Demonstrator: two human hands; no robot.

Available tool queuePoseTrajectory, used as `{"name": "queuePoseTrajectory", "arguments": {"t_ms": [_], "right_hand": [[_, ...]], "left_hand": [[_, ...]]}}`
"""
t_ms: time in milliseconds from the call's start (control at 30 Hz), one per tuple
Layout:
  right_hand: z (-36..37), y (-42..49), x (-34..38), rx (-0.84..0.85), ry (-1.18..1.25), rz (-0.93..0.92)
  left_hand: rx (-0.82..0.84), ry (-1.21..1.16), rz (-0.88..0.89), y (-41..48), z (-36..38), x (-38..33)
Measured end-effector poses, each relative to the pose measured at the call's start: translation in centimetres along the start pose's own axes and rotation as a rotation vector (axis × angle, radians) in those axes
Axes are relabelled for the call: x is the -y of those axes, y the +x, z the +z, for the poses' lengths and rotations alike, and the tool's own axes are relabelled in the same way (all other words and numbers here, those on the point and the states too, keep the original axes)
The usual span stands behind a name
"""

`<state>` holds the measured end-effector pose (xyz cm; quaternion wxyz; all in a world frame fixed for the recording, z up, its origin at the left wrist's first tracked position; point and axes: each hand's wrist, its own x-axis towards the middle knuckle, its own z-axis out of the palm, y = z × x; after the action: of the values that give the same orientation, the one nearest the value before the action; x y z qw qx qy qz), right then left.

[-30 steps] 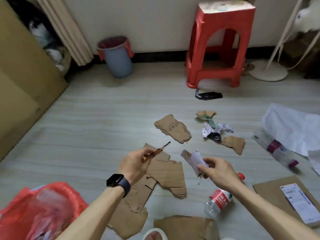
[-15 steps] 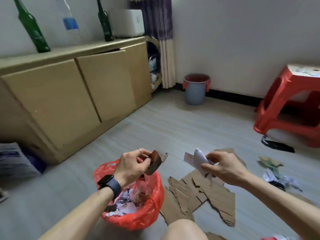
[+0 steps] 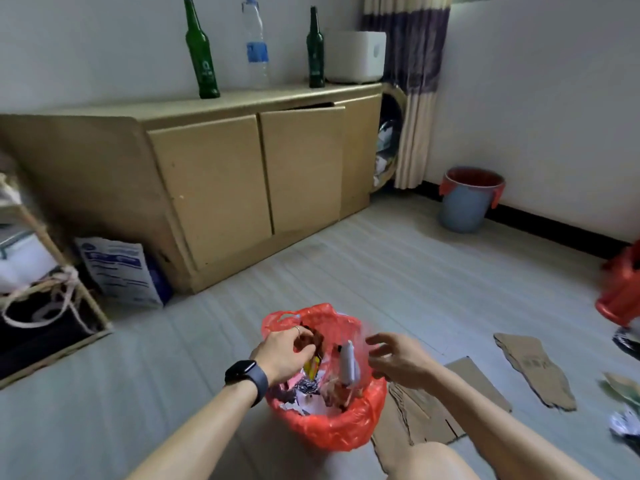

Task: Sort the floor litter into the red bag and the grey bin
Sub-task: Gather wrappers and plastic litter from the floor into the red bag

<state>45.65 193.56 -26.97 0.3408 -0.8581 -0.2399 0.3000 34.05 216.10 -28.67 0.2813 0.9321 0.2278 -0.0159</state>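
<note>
- Pale plank floor (image 3: 381, 271) fills the room, and the red bag (image 3: 332, 427) stands open on it near the bottom centre.
- Far left of the red bag, a wooden rack (image 3: 41, 237) is tied with pale rope.
- Left of the red bag and further back, a white sack with blue print (image 3: 117, 271) leans against the end of a tan cabinet (image 3: 214, 181).
- On the cabinet top, well behind the red bag, stand a green bottle (image 3: 202, 53), a clear bottle (image 3: 257, 50), a second green bottle (image 3: 315, 50) and a white box (image 3: 356, 57).
- The left hand (image 3: 282, 353), a dark watch (image 3: 246, 375) on its wrist, is over the left rim of the red bag, its fingers curled round a brown scrap (image 3: 313, 341) at the mouth.
- Inside the red bag lies mixed litter, with a white scrap (image 3: 347, 363) upright in the mouth, apart from both hands.
- The right hand (image 3: 398, 358) hovers at the bag's right rim with fingers spread loose, gripping nothing.
- Back and right of the red bag, the grey bin (image 3: 467, 206) with a red liner stands by the wall.
- Torn cardboard (image 3: 533, 362) lies flat to the right of the red bag.
- Far right of the red bag, part of a red stool (image 3: 620, 292) shows at the edge.
</note>
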Motion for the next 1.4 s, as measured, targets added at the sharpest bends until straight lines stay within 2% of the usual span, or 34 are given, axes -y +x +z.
{"name": "queuePoseTrajectory", "arguments": {"t_ms": [167, 267, 467, 600, 800, 1033, 1233, 1400], "right_hand": [[-1.2, -1.5, -2.0, -0.034, -0.04, 0.02], [-3.7, -4.2, -3.3, -0.093, -0.16, 0.016], [-9.6, -11.2, -6.5, -0.188, -0.421, 0.078], [-12.8, -16.8, -9.7, -0.312, -0.457, 0.141], [-14.2, -24.1, -19.9, -0.545, -0.26, 0.341], [-12.6, -26.0, -32.4, -0.755, 0.106, 0.582], [-11.5, -23.5, -43.1, -0.776, 0.361, 0.739], [-13.5, -19.7, -49.9, -0.714, 0.376, 0.804]], "left_hand": [[0.089, 0.014, 0.043, -0.3, 0.7, -0.7], [0.105, -0.004, 0.119, 0.1, 1.2, -3.0], [0.178, -0.011, 0.364, 1.8, 4.1, -12.5], [0.271, -0.026, 0.528, 1.7, 7.7, -20.7], [0.454, 0.014, 0.715, 1.2, 15.3, -31.9], [0.596, 0.178, 0.818, 2.9, 27.1, -38.1], [0.728, 0.35, 0.837, 6.1, 38.4, -40.3], [0.775, 0.461, 0.837, 9.6, 46.2, -41.8]]}}
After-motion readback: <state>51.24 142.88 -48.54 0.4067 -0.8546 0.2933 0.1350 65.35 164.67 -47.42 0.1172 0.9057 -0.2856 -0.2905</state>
